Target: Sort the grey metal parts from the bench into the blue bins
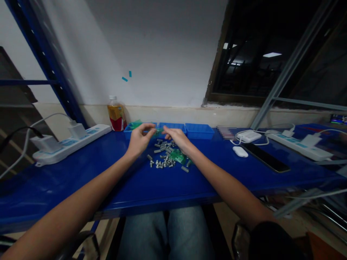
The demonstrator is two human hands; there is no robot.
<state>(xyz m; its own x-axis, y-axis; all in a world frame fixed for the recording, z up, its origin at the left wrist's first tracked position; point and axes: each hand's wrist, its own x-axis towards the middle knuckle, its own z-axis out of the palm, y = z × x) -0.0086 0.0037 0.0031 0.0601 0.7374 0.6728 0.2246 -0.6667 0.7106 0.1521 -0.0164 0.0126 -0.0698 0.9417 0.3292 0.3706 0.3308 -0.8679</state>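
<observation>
My left hand [141, 139] is raised over the blue table, thumb and forefinger closed on a small green translucent piece [159, 132]. My right hand [176, 137] meets it from the other side, its fingers drawn together at the piece; what they grip is too small and blurred to make out. Below the hands lie loose silver metal cylinders [164, 146] and a heap of short silver screw-like parts [164, 162]. Another green translucent piece [178, 156] rests among them, beside my right wrist.
Behind the hands stand a left blue bin [127, 134] with green pieces, a middle blue bin [173, 127] and a right blue bin [199, 130]. A drink bottle [116, 113], power strips [73, 142], a phone [265, 157] and a white earbud case [240, 151] flank them.
</observation>
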